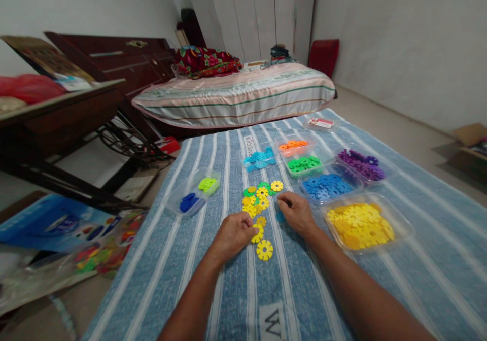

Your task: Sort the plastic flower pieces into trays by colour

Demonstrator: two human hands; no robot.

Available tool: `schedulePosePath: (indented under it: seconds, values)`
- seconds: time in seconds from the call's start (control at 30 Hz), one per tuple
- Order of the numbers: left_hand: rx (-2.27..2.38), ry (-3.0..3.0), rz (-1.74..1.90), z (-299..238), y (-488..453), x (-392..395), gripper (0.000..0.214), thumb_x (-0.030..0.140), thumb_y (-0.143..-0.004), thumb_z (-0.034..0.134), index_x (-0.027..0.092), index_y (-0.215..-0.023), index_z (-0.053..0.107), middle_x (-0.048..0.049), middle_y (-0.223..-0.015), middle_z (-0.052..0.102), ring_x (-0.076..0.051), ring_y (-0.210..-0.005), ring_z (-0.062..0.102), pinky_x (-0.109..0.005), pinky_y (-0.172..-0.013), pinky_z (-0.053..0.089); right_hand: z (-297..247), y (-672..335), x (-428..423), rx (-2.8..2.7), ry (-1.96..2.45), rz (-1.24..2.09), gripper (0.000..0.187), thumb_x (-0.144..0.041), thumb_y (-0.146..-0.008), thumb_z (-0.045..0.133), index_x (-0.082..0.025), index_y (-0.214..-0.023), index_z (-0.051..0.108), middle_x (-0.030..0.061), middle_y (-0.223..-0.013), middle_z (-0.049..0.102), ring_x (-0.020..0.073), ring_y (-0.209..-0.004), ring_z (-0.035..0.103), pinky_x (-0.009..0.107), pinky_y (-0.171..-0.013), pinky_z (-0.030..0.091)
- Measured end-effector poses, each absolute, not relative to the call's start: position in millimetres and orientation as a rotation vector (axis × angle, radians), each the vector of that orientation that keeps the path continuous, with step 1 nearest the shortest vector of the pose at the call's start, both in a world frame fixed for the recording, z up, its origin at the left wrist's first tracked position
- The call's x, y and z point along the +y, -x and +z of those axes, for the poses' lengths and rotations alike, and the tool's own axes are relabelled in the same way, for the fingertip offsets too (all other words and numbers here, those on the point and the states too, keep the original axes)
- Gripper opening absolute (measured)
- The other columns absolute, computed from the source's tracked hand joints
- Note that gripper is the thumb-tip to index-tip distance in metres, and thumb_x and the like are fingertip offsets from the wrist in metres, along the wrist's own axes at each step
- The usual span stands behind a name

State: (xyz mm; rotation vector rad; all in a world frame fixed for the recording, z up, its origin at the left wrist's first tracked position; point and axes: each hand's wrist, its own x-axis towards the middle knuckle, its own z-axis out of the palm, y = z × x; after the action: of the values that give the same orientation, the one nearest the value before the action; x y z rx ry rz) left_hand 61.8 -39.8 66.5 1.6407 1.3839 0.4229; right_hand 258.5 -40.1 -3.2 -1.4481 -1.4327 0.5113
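Observation:
On a blue striped cloth (213,280) lies a chain of joined yellow and green snowflake discs (258,201). My left hand (233,234) is curled shut, its fingertips pinching a yellow disc (258,233) at the near end of the chain. One loose yellow disc (264,249) lies just in front of it. My right hand (297,213) is closed with knuckles up beside the chain; a bit of blue shows under it, and what its fingers hold is hidden.
Clear trays hold sorted discs: yellow (361,223), blue (325,186), purple (361,163), green (303,164), orange (292,145), light blue (259,159). A small tray (196,195) with lime and dark blue pieces stands left. A mattress (236,95) lies beyond, a dark wooden table (57,123) at left.

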Motion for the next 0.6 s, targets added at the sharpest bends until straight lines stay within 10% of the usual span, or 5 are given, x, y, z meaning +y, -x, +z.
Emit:
schedulePosePath:
  seconds: [0.6]
  values:
    - [1.165, -1.754, 0.461, 95.2, -137.5, -29.3, 0.009, 0.022, -0.067, 0.061, 0.016, -0.063, 0.055, 0.0036, -0.051, 0.055, -0.010, -0.049, 0.052, -0.021, -0.048, 0.036, -5.1, -261.8, -41.6, -1.461, 1.374, 0.552, 0.014, -0.027, -0.075, 0.054, -0.019, -0.073, 0.065, 0.0002, -0.070, 0.064, 0.0159, -0.067, 0.056, 0.024, -0.058, 0.040]
